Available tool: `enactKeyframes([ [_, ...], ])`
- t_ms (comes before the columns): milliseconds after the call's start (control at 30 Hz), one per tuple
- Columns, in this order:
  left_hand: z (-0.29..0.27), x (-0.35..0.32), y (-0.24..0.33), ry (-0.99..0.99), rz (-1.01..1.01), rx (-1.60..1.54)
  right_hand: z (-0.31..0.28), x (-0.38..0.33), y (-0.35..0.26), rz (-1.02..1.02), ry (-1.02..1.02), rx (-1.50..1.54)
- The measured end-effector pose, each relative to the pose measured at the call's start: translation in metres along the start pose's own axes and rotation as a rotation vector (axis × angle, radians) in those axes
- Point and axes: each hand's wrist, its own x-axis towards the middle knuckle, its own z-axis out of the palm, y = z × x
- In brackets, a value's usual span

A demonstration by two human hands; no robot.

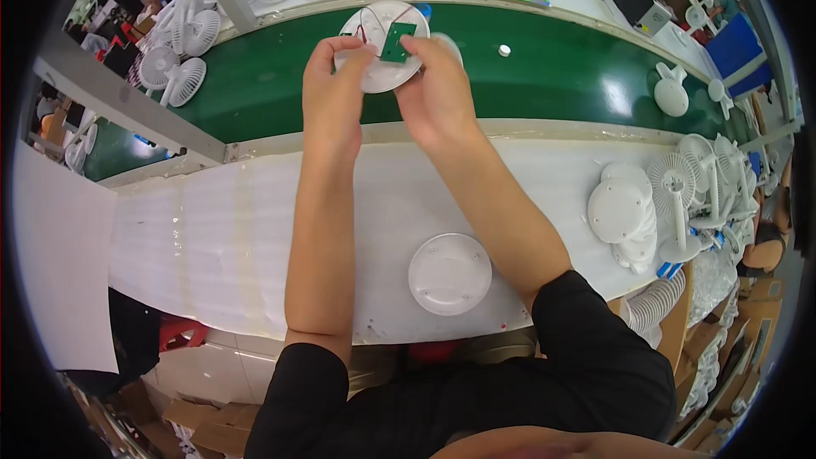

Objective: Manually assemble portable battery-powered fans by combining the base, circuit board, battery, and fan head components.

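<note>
Both my hands are stretched out over the green conveyor belt [535, 89], around a round white plastic base [384, 78] with its inside facing up. My left hand [338, 85] grips the base's left edge, its thumb beside thin red and dark wires [363, 32]. On the right, my right hand [438, 89] holds the other edge, with the thumb at a green circuit board [397, 41] lying over the base. Another white round part [449, 48] shows partly behind the right hand. Closer to me, a white round cover [450, 274] lies on the worktable between my forearms.
A pile of white round covers [619, 212] lies on the right of the worktable [212, 229], beside several white fans [676, 178]. Farther off on the belt are a small white cap [504, 50] and a white fan part [671, 92]. A metal post [127, 85] stands at left.
</note>
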Motion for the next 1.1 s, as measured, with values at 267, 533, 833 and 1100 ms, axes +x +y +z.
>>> enactKeyframes([
  [267,-0.009,-0.007,0.029,0.108,0.272,0.428,0.014,-0.029,-0.028,0.367,-0.325,-0.6],
  [533,-0.017,-0.001,0.04,-0.062,0.206,0.542,0.011,-0.026,-0.108,-0.117,-0.536,-1.173],
  [833,0.002,-0.004,0.047,-0.296,0.131,0.511,0.015,-0.008,-0.08,-0.495,-0.508,-1.398],
  [1100,0.019,-0.019,0.033,-0.409,0.459,0.737,0.032,-0.012,-0.08,-0.064,-0.377,-0.945],
])
